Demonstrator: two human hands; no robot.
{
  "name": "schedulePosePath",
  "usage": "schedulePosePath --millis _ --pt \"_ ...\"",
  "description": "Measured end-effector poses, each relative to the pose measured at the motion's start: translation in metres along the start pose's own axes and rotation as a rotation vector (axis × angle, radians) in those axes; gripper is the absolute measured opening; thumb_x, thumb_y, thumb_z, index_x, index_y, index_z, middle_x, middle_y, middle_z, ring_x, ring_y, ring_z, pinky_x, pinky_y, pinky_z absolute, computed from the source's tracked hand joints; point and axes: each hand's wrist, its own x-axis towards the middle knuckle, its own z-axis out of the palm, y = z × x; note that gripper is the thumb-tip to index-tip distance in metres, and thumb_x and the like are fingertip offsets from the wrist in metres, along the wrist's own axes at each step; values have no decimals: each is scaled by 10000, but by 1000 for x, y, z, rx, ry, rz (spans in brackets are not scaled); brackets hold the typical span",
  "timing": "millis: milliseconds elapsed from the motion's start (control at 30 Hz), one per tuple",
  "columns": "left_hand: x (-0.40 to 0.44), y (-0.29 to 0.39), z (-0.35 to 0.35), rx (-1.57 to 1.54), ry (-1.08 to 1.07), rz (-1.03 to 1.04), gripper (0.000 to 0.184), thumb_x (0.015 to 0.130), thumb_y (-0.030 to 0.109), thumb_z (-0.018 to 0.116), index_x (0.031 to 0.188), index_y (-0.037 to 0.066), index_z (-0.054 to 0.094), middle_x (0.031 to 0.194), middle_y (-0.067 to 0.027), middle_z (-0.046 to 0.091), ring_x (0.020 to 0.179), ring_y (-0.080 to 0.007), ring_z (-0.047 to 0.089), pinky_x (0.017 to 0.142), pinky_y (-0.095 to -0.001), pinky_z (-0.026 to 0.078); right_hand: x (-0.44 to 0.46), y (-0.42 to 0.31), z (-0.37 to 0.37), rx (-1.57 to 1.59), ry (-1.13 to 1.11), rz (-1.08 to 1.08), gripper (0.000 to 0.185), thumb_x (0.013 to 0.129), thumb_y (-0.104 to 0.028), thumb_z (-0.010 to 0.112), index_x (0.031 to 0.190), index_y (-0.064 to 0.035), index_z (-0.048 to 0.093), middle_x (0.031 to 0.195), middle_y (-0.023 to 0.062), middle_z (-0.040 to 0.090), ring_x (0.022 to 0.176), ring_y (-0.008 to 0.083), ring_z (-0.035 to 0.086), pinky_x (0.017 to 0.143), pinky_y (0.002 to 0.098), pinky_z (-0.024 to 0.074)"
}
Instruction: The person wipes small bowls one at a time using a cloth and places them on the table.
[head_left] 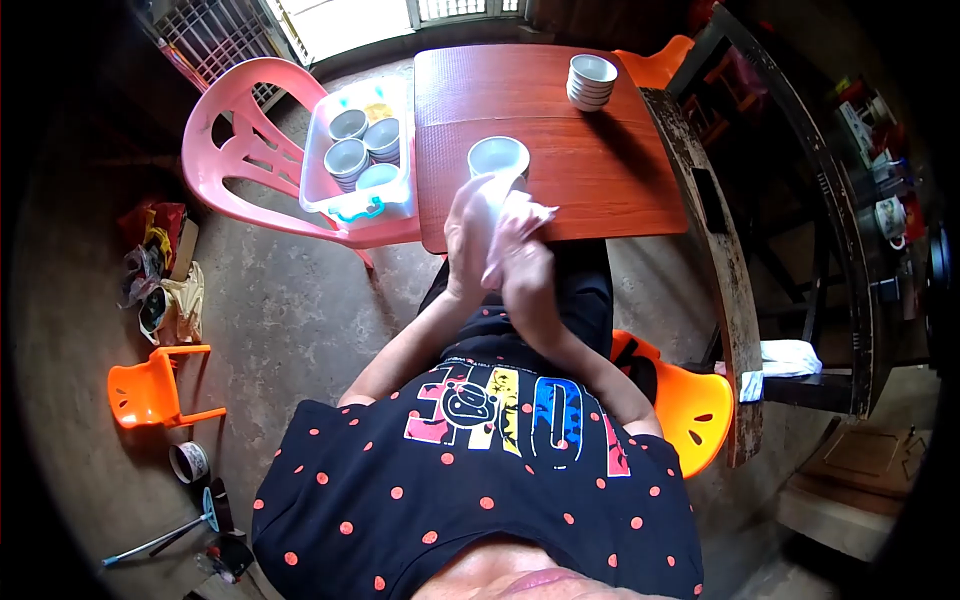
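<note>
My left hand (pixel 464 250) is wrapped around what looks like a white bowl (pixel 486 200), tipped on its side and partly hidden by fingers and blur. In my right hand (pixel 528 272) is a crumpled pale pink cloth (pixel 522 222), pressed against the bowl. Just beyond my hands, white bowls (pixel 498 155) stand on the red-brown wooden table (pixel 620 195), their lower part covered by my hands. A taller stack of white bowls (pixel 591 82) stands near the table's far right corner.
Left of the table, a clear plastic bin (pixel 318 150) with several bowl stacks rests on a pink chair (pixel 225 110). A worn wooden bench (pixel 715 220) runs along the right. Orange chairs (pixel 695 425) (pixel 150 390) stand behind right and at left. Bags (pixel 175 310) lie on the floor.
</note>
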Motion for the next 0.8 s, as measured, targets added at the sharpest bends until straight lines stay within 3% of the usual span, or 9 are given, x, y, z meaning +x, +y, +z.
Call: schedulePosePath --millis 67,267,400,433,500,600,667,733,800 --pt "6 28 3 84 16 -283 431 942 362 462 1186 10 502 973 -127 610 835 -204 628 761 -328 525 5 22 5 -554 73 -713 237 859 -32 554 1081 48 564 840 205 633 749 311 650 685 394 527" --pt "9 28 7 -83 -26 -402 398 942 341 472 1166 12 497 1010 -166 611 857 -246 649 793 -324 538 5 28 -16 -634 -9 -772 284 850 -15 560 1129 41 553 940 247 617 819 352 642 751 397 520" --pt "0 6 9 433 -7 292 348 917 228 534 1180 -1 525 982 -57 617 874 -108 571 773 -238 459 19 -31 -6 846 170 294 235 969 -169 475 1048 28 576 825 52 594 703 109 579 641 285 493" --pt "2 8 6 490 -12 321 369 916 249 528 1192 4 517 986 -67 617 856 -117 580 766 -246 468 21 -29 -3 748 170 292 240 982 -188 448 989 -2 599 795 36 584 651 90 547 571 277 477" --pt "3 25 11 368 22 58 396 936 306 474 1199 11 497 1028 -106 595 914 -173 584 805 -301 474 11 3 3 -124 111 -208 147 925 -93 510 937 15 609 797 118 609 633 221 588 568 312 490" --pt "14 39 2 19 61 -382 411 944 347 449 1200 26 467 968 -159 604 756 -251 653 638 -349 557 11 19 14 -499 148 -789 130 817 -12 594 922 63 607 803 204 601 661 354 594 584 404 510" --pt "12 33 1 166 38 -287 390 944 313 463 1205 23 462 972 -165 600 765 -244 654 633 -350 561 11 25 8 -482 113 -727 87 839 -26 599 893 41 604 822 204 602 670 354 594 544 396 494" --pt "11 10 -13 421 -24 -37 349 917 227 530 1183 2 512 1046 -141 594 960 -218 598 811 -294 490 4 42 4 -217 116 -55 134 907 -120 567 875 9 590 828 125 619 657 264 604 506 357 470" --pt "9 -1 -15 694 -149 414 391 870 204 614 1204 19 526 1175 -113 535 1090 -207 513 911 -310 437 32 17 -23 834 87 316 269 982 -269 449 989 -26 566 823 -35 569 664 67 549 477 275 440"
